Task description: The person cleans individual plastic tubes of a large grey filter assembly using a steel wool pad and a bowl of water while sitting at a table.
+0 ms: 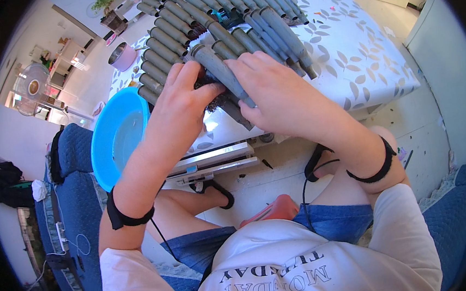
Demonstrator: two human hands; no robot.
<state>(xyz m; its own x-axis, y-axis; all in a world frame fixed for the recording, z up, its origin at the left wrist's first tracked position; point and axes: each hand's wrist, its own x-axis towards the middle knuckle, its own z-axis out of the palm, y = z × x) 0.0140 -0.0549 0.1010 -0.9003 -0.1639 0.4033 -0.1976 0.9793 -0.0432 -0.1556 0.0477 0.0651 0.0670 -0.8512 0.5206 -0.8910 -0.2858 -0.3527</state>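
Note:
A long, dull grey-green cartridge case slants across the near edge of the table, its rimmed end toward the far left. My right hand grips it along its side near the lower end. In my left hand a dark, wiry scouring pad is pinched against the case, partly hidden by the fingers. Beneath the held case, another dark case reaches toward the table's edge. Rows of similar cases lie side by side beyond both hands, and a few are stacked to the right.
A blue plastic basin with liquid stands left of the table, beside my left forearm. On the leaf-patterned tablecloth sits a pink pot. An open drawer juts out below the table's edge. A red plastic stool is between my legs.

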